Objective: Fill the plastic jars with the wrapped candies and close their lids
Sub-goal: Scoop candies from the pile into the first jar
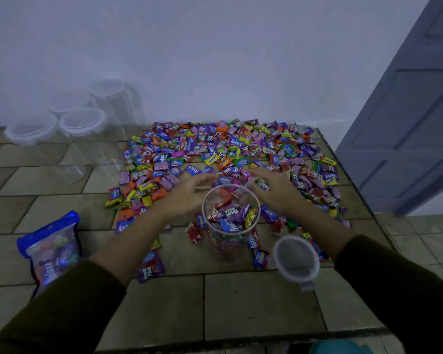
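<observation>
A clear plastic jar (231,221) stands open on the floor mat, partly filled with wrapped candies. Its loose lid (296,258) lies upside down to the right of it. A wide heap of colourful wrapped candies (223,149) covers the mat behind the jar. My left hand (189,191) reaches past the jar's left side, fingers loosely curved over candies at the heap's near edge. My right hand (274,186) lies flat on the candies just right of the jar's rim, fingers spread. Whether either hand holds candies is blurred.
Several closed empty clear jars (83,123) stand at the back left against the wall. A blue candy bag (53,247) lies at the left. A grey door (404,116) is at the right. Loose candies lie scattered around the jar's base.
</observation>
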